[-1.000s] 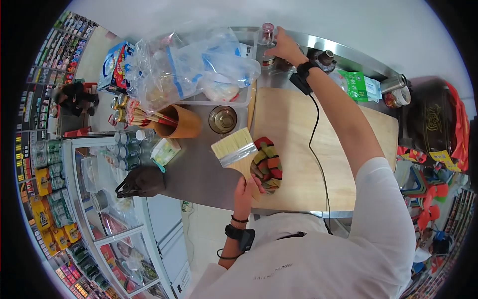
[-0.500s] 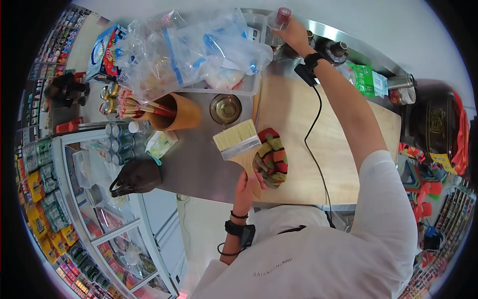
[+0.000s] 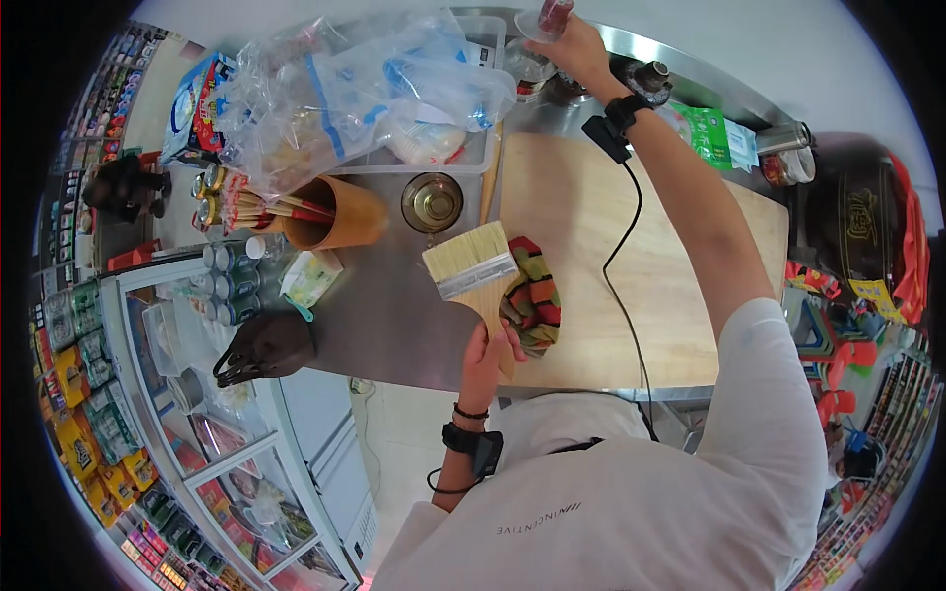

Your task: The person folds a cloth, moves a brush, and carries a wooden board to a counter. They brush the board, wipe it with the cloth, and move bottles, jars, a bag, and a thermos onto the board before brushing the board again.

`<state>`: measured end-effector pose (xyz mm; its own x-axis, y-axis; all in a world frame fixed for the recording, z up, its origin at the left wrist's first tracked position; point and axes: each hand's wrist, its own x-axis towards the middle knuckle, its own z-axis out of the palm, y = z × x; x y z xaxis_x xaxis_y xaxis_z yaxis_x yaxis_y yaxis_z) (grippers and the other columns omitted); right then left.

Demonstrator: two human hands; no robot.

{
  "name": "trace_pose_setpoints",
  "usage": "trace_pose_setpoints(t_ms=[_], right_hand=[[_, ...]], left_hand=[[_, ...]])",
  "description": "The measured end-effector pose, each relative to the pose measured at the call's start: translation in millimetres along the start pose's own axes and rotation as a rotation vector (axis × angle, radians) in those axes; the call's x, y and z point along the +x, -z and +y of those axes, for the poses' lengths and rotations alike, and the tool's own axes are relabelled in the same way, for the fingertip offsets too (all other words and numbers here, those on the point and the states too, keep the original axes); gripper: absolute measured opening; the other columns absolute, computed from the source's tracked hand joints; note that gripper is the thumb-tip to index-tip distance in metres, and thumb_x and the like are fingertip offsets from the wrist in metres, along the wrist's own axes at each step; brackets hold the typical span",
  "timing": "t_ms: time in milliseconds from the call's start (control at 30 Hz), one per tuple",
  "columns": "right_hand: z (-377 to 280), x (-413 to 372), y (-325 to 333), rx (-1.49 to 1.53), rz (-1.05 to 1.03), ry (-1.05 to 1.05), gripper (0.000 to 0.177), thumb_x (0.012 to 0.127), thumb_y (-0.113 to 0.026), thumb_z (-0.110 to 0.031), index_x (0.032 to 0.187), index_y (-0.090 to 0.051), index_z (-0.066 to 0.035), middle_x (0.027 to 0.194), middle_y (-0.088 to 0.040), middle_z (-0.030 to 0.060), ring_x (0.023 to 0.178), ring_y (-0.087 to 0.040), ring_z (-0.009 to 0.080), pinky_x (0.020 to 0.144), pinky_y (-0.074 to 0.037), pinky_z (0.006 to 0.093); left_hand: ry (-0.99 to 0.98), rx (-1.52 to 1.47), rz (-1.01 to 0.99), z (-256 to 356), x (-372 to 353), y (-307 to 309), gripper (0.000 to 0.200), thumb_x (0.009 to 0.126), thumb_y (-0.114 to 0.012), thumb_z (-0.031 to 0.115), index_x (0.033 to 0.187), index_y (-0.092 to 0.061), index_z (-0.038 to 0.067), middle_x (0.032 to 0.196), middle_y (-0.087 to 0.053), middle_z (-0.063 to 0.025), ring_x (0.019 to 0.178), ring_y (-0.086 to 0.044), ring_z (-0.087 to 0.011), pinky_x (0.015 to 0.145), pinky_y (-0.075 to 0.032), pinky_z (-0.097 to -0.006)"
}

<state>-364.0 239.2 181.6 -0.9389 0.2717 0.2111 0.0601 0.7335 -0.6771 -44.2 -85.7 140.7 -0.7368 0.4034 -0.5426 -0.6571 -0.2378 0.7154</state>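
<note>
In the head view my left hand (image 3: 482, 355) is closed around the wooden handle of a wide flat brush (image 3: 480, 271), its pale bristles pointing up and away from me. Behind the brush lies a crumpled striped cloth (image 3: 538, 305), on the edge of a wooden board (image 3: 591, 266). At the far edge of the counter my right hand (image 3: 579, 54) grips a clear container with a dark red part (image 3: 554, 15); its exact kind I cannot make out, and the frame edge cuts it off. Dark bottles (image 3: 647, 81) stand beside that hand.
A glass bowl (image 3: 432, 202) sits near a wooden holder of chopsticks (image 3: 345, 212). Plastic bags (image 3: 355, 108) heap over a clear bin. A dark bag (image 3: 266, 350) is at the left edge. A black cable (image 3: 623, 295) runs from my right wrist across the board.
The whole view has shifted slightly, so the counter sits higher and farther left. My right hand and the clear container are nearer the top edge. The brush stays in my left hand.
</note>
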Motion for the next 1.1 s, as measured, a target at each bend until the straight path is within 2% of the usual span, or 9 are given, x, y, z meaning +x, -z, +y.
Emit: trace_pose_setpoints(t_ms=[100, 300, 500, 600, 700, 1000, 1100], right_hand=[[32.3, 6.0, -21.1, -0.105, 0.081, 0.102, 0.051, 0.068, -0.081, -0.043, 0.1, -0.065, -0.007, 0.095, -0.069, 0.0118, 0.089, -0.066, 0.0293, 0.079, -0.05, 0.0371], [34.5, 4.9, -25.8, -0.084, 0.017, 0.097, 0.049, 0.069, -0.081, -0.042, 0.098, -0.066, -0.006, 0.091, -0.069, 0.0096, 0.085, -0.065, 0.0276, 0.077, -0.05, 0.0361], [27.1, -17.4, -24.7, -0.077, 0.009, 0.175, 0.049, 0.068, -0.081, -0.041, 0.099, -0.065, -0.006, 0.093, -0.069, 0.0106, 0.086, -0.066, 0.0287, 0.078, -0.05, 0.0371], [19.3, -35.0, -18.3, -0.082, -0.021, 0.135, 0.053, 0.069, -0.08, -0.037, 0.108, -0.061, -0.006, 0.099, -0.069, 0.0145, 0.092, -0.065, 0.0357, 0.081, -0.051, 0.0413], [20.5, -44.5, -15.2, -0.085, -0.063, 0.135, 0.055, 0.069, -0.08, -0.038, 0.11, -0.061, -0.007, 0.099, -0.069, 0.0137, 0.092, -0.065, 0.0353, 0.081, -0.051, 0.0406], [8.0, -130.1, 37.9, -0.138, -0.117, 0.148, 0.047, 0.071, -0.079, -0.036, 0.104, -0.065, -0.007, 0.09, -0.069, 0.0143, 0.085, -0.066, 0.0346, 0.075, -0.051, 0.0404], [-6.2, -170.9, 68.1, -0.108, -0.256, -0.022, 0.048, 0.072, -0.078, -0.036, 0.108, -0.065, -0.007, 0.091, -0.069, 0.0138, 0.084, -0.066, 0.0333, 0.075, -0.052, 0.0393]], left_hand=[[-0.012, 0.013, -0.001, -1.5, -2.9, -0.9, 0.021, 0.102, -0.042, 0.018, 0.115, -0.047, 0.002, 0.092, -0.055, -0.0046, 0.076, -0.057, -0.0132, 0.074, -0.052, -0.0304], [-0.002, 0.046, 0.002, -5.4, -9.0, -1.2, 0.023, 0.102, -0.043, 0.019, 0.116, -0.047, 0.001, 0.093, -0.056, -0.0047, 0.077, -0.058, -0.0131, 0.075, -0.053, -0.0311], [0.001, 0.04, -0.008, -8.8, -14.8, -2.6, 0.024, 0.102, -0.042, 0.018, 0.117, -0.047, 0.001, 0.093, -0.056, -0.0048, 0.077, -0.058, -0.0133, 0.075, -0.053, -0.0318], [0.005, 0.048, -0.014, -9.0, -17.3, -2.6, 0.024, 0.102, -0.042, 0.018, 0.117, -0.047, 0.001, 0.093, -0.056, -0.0049, 0.077, -0.058, -0.0135, 0.075, -0.053, -0.032], [0.01, 0.064, -0.015, -8.9, -18.7, -3.9, 0.024, 0.102, -0.042, 0.018, 0.117, -0.047, 0.001, 0.093, -0.056, -0.005, 0.077, -0.058, -0.0135, 0.075, -0.053, -0.0321], [0.015, 0.088, -0.031, -16.8, -12.8, 2.8, 0.025, 0.102, -0.042, 0.02, 0.117, -0.048, 0.001, 0.092, -0.057, -0.0049, 0.076, -0.058, -0.0132, 0.073, -0.053, -0.0309], [0.022, 0.101, -0.047, -17.6, -7.8, 1.3, 0.025, 0.102, -0.044, 0.02, 0.116, -0.048, 0.001, 0.092, -0.057, -0.0047, 0.076, -0.058, -0.0129, 0.073, -0.053, -0.0307]])
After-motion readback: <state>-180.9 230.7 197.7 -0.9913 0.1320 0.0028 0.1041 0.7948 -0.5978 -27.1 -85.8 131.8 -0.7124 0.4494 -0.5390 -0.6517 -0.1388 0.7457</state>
